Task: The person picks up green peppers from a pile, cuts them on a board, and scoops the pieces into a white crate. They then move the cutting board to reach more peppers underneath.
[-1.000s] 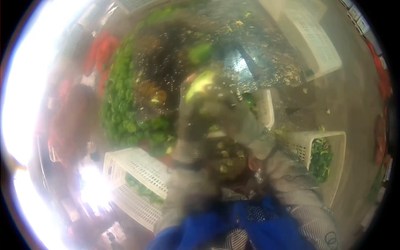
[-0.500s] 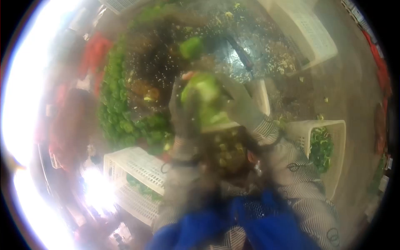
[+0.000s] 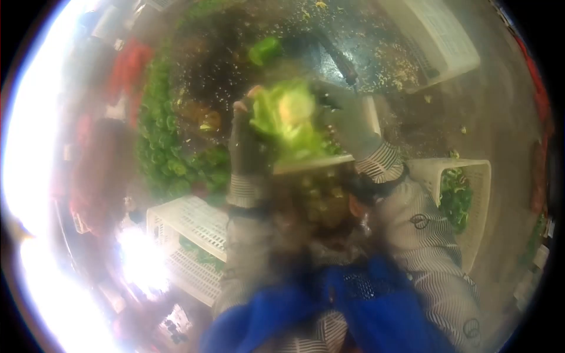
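Object: green pepper [image 3: 285,120], held in the air between both gloved hands, above the white rim of a tub [image 3: 312,164]. It does not rest on anything.
Left hand [image 3: 247,147]: grip clamped on the pepper's left flank, fingers wrapped upward, one bare fingertip showing at the top.
Right hand [image 3: 347,120]: grip closed against the pepper's right and upper side. Too blurred to say whether it also holds a tool.
Relation: the pepper sits directly between the two grips, touching both. Neither hand is clearly nearer.
Orientation: a pale inner patch faces up toward the camera. The long axis seems to run away from the body, but blur prevents certainty.
Tub contents: brownish mass with pale green bits, indistinct.
Surface: dark wet surface [image 3: 223,76] scattered with seeds. Cannot tell whether it is a desk or the floor.
Surroundings: pile of green peppers [image 3: 168,141] along its left edge, loose pepper [image 3: 265,50] toward its far side.
Crates: near-left crate [image 3: 188,217], right crate [image 3: 479,176] holding greens, far-right crate [image 3: 441,41].
Clothing: striped sleeves, blue apron [image 3: 365,306].
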{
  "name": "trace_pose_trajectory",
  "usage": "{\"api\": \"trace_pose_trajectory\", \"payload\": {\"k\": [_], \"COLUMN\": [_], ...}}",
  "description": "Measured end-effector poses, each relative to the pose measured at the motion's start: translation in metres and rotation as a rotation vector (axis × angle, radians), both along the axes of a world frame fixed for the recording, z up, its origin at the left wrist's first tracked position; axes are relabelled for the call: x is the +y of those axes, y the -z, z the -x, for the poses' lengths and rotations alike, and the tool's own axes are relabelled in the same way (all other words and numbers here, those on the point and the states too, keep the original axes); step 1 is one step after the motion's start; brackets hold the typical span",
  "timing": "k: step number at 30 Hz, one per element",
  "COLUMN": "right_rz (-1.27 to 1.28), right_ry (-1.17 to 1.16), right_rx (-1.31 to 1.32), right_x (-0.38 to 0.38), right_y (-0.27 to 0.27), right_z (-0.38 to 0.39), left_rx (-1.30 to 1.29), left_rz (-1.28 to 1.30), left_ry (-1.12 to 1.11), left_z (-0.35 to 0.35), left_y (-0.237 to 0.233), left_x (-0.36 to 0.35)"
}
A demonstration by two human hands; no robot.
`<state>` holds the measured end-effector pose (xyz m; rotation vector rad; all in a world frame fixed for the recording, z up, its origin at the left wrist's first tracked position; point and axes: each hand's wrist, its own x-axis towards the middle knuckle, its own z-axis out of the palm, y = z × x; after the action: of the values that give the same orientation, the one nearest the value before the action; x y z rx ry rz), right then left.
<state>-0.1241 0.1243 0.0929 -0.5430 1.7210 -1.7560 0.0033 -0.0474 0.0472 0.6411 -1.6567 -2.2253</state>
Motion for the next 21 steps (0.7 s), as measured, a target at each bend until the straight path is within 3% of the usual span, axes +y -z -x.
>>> {"api": "trace_pose_trajectory", "payload": {"k": [1,2,4,5,8,9,11,12,15,17,18,20,21], "right_rz": [0.048,0.060,0.076,-0.027,0.051,0.052,0.088,0.090,0.052,-0.008,-0.009,-0.079,-0.080], "right_ry": [0.046,0.047,0.074,0.087,0.081,0.077,0.122,0.118,0.142,0.138,0.136,0.104,0.101], "right_rx": [-0.055,-0.040,0.055,0.097,-0.061,-0.059,-0.074,-0.071,-0.055,-0.133,-0.129,-0.131,-0.129], "right_x": [-0.001,-0.002,0.000,0.001,-0.001,-0.002,-0.004,-0.004,-0.003,-0.001,-0.001,0.000,0.001], "right_y": [0.012,0.009,0.000,-0.012,-0.005,0.000,0.010,0.009,0.004,0.008,0.009,0.012,0.015], "right_z": [0.003,0.006,0.002,-0.001,0.004,0.005,0.006,0.006,0.004,0.007,0.009,0.012,0.014], "left_rx": [0.034,0.050,0.185,0.193,0.015,0.017,-0.018,-0.016,-0.053,0.206,0.211,0.097,0.097], "left_rz": [0.240,0.250,-0.379,-0.377,0.441,0.442,0.786,0.787,0.702,-0.294,-0.295,0.907,0.906], "left_ry": [-0.097,-0.097,-0.227,-0.227,-0.167,-0.170,0.013,0.008,-0.085,-0.172,-0.174,-0.230,-0.234], "left_z": [0.010,0.009,0.002,0.002,-0.009,-0.005,0.003,0.007,0.019,0.023,0.023,0.024,0.023], "left_y": [0.003,0.030,0.100,0.097,0.083,0.065,0.022,0.013,-0.012,-0.026,-0.015,0.015,0.007], "left_x": [0.010,-0.003,-0.029,-0.026,-0.002,0.002,0.011,0.014,0.027,0.032,0.029,0.020,0.023]}}
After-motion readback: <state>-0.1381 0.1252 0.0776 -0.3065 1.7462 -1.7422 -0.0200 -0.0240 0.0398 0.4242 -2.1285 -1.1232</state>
